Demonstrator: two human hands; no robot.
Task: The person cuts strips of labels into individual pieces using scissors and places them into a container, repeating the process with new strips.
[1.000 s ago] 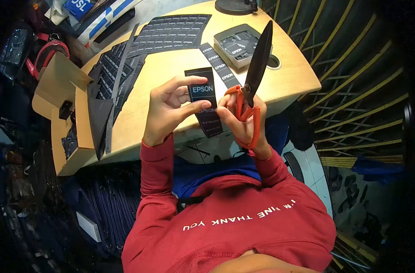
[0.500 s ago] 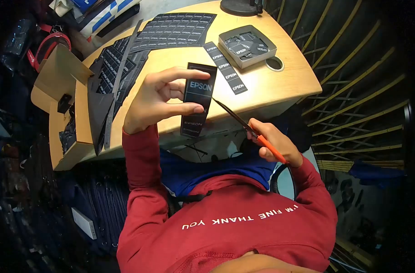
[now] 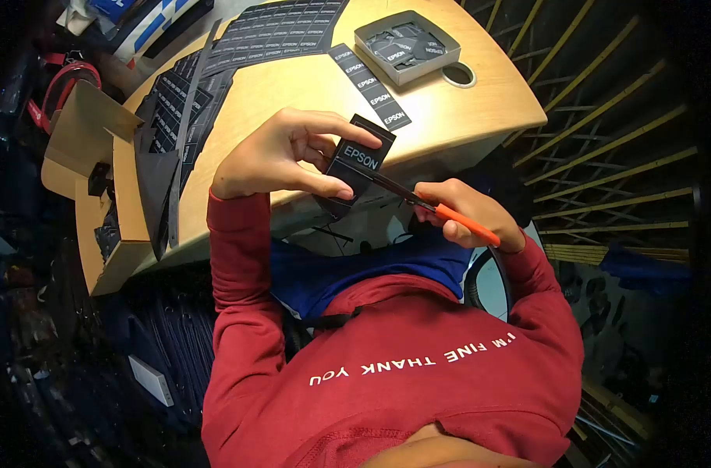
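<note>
The hands are apart. The left hand [image 3: 285,156] pinches a dark label strip [image 3: 361,156] by the near edge of the bench [image 3: 285,90]. The right hand [image 3: 476,212] grips orange-handled scissors [image 3: 464,224], blades at that strip's right side. Farther off, another strip [image 3: 371,87] lies left of a box [image 3: 430,68] of labels.

One pair of scissors [image 3: 466,224], two hands [image 3: 281,156]
</note>
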